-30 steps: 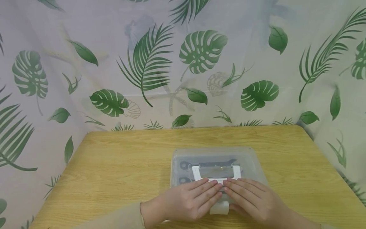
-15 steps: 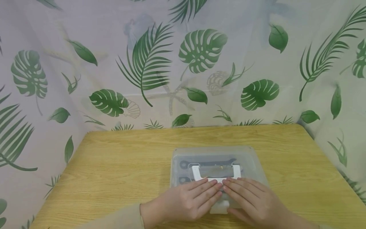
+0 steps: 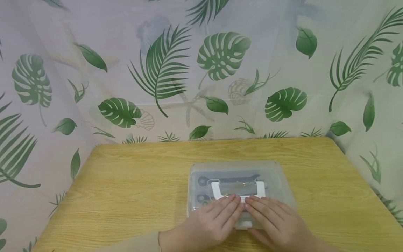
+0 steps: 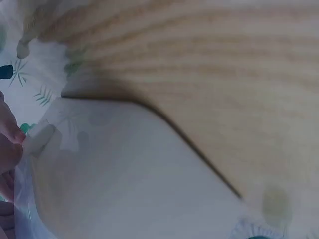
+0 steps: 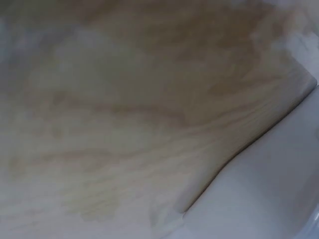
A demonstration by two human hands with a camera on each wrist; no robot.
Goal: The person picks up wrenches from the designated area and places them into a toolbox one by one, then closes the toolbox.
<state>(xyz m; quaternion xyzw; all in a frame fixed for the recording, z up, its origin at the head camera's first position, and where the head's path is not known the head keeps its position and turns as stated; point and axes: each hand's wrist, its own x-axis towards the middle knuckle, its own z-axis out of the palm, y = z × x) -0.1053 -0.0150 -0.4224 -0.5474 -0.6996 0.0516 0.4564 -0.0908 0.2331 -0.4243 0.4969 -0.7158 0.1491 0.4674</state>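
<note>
Both hands lie flat, fingers straight, on the clear lidded box (image 3: 239, 175) — left hand (image 3: 211, 224) beside right hand (image 3: 277, 224), fingertips meeting at its white handle (image 3: 238, 191) — near the wooden table's (image 3: 126, 182) front edge.

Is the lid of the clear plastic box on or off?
On. The lid covers the box; wrenches show through it, and both hands, left and right, lie flat on top.
</note>
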